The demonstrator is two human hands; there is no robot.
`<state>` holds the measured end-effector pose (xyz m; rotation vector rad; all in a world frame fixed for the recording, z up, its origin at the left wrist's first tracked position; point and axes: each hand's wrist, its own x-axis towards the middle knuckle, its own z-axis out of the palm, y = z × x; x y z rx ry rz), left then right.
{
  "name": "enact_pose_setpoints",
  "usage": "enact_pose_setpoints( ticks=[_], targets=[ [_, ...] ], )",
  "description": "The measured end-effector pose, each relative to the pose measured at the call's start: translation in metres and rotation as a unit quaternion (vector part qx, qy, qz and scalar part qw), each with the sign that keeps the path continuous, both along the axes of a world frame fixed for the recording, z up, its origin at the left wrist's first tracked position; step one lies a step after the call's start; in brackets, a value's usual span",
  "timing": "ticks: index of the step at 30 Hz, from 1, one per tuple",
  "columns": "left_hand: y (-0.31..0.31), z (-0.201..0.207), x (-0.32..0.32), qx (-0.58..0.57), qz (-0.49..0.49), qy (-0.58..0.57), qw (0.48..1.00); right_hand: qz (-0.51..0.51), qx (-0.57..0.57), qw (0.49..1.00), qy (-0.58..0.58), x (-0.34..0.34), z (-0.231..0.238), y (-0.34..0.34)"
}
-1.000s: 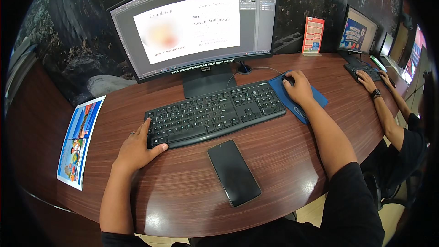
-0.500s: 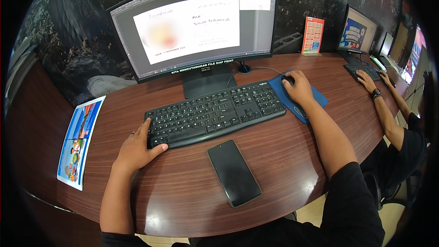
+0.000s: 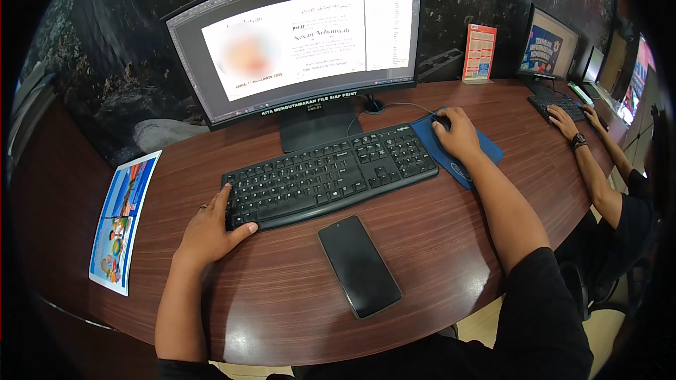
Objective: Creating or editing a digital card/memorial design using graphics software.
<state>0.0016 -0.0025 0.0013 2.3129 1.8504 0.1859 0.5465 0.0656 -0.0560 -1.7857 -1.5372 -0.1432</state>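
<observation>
My left hand rests at the left end of a black keyboard, thumb spread along its near edge and fingers over the corner keys. At the keyboard's right, my right hand is curled over a dark computer mouse on a blue mouse pad. Most of the mouse is hidden under the palm and fingers. Behind the keyboard stands a curved monitor with a white page layout and a tall list panel on its right side. A dark-screened phone lies between my forearms.
Colourful printed sheets lie at the desk's left. A red-and-white card stand is right of the monitor. Farther right, another person's hands are at a second keyboard before a smaller monitor. A mouse cable crosses the desk.
On the monitor, the panel at the right has grown from a short white box into a long list, and more text shows on the page. Both my hands stay in place.
</observation>
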Motion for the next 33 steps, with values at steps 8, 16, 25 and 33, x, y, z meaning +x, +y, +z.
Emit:
enact_pose_setpoints(
  ticks=[8,16,25,33],
  targets=[
    [0.0015,-0.0060,-0.0043,0.022,-0.012,0.003,1.000,-0.029,-0.014,0.999,-0.001,-0.0061,0.0081,-0.0052],
    [0.0019,-0.0038,-0.0019,0.009,-0.007,-0.005,1.000,-0.027,-0.008,1.000,-0.009,-0.0031,0.0040,-0.0036],
    [0.0013,-0.0049,-0.0024,0.019,-0.006,-0.007,1.000,-0.042,-0.002,0.999,-0.014,-0.0016,0.0018,-0.0003],
    [0.0018,-0.0058,-0.0036,0.023,-0.012,-0.009,1.000,-0.041,-0.024,0.999,-0.009,-0.0025,0.0043,-0.0006]
  ],
)
